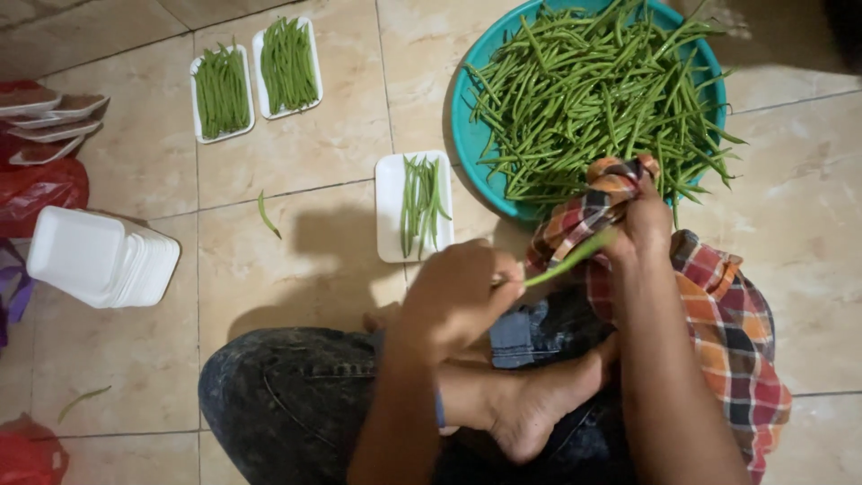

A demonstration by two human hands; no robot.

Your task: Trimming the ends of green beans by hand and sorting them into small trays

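Left hand: fingers closed on one end of a green bean, above the crossed legs.
Right hand: clamped on the bean's other end together with a plaid cloth.
Bean: slanted between the hands.
Teal basin: heaped with beans, just beyond.
Foam tray: few beans, beside the basin.
Tray stack: far left.

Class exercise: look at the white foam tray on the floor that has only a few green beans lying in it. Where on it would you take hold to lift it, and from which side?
Probably grip the partly filled tray by its long left rim. The beans lie lengthwise toward its right half, leaving the left strip bare, and open floor lies on that side. The teal basin crowds its right edge. Pinch with the thumb on top, keeping it level.
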